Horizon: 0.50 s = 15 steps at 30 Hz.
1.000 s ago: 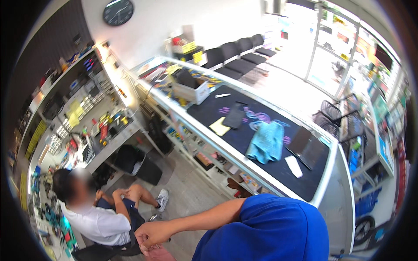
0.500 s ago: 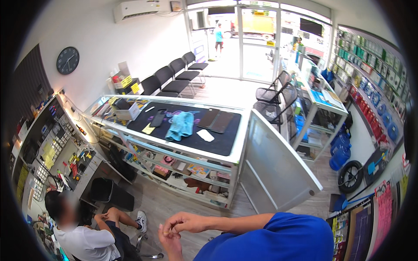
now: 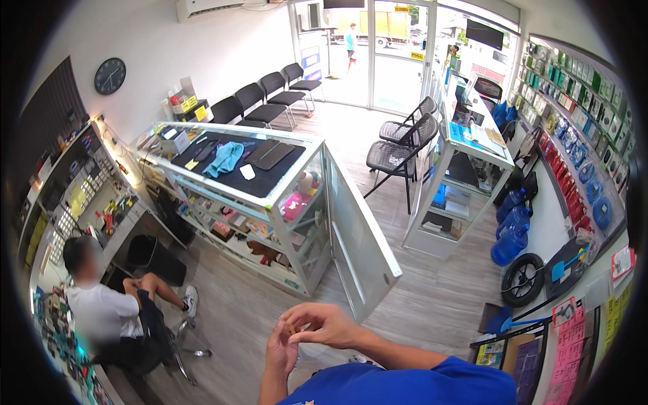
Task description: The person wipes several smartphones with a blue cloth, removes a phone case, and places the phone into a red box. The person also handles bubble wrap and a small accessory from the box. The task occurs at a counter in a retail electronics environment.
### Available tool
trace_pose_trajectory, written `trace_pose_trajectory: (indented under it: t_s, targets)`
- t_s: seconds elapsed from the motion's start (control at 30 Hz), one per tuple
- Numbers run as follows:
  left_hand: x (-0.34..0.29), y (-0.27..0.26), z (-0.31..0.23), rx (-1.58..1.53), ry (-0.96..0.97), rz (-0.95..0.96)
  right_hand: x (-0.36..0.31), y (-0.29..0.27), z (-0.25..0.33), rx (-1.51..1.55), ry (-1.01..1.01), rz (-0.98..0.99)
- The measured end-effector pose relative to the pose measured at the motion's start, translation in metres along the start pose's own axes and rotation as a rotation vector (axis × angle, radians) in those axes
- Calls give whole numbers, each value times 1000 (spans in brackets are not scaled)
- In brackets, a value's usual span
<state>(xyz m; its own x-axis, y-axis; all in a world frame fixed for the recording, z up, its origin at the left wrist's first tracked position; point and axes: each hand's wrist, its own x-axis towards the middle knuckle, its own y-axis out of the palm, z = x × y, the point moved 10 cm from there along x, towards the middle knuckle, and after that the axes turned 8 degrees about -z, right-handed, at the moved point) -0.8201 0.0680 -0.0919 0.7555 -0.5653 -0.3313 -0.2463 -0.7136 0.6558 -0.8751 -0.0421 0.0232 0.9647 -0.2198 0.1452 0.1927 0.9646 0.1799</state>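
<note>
In front of my blue shirt, at the bottom of the view, my two hands meet. My right hand (image 3: 322,325) comes in from the right with its fingers curled over, their tips pressed to the left fingers. Upright beside it is my left hand (image 3: 278,351), its fingers drawn together against the right one. Whatever small thing may be between the fingertips is hidden. Neither hand touches the furniture; the swung-out glass cabinet door (image 3: 361,243) is nearest to them.
A glass display counter (image 3: 297,172) carries a black mat with a blue cloth (image 3: 224,158) and a dark tablet-like case (image 3: 270,154). A seated person (image 3: 108,304) is at the left. Chairs (image 3: 395,152), a second counter (image 3: 445,202), water jugs (image 3: 511,244) and a wheel (image 3: 522,279) stand on the right.
My view has turned to the right and moved; the counter and its door now sit further left. Both my hands stay together, raised slightly in the picture. The person outside has shifted right.
</note>
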Motion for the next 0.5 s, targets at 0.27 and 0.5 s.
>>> trace_pose_trajectory:
  t_s: [0.27, 0.5]
  targets:
    - [-72, 61, 92, 399, -67, 362, -200, -144, 106, -186, -295, -648]
    - [-156, 79, 127, 394, -75, 504, -438, -256, 222, -748, -557, -1126]
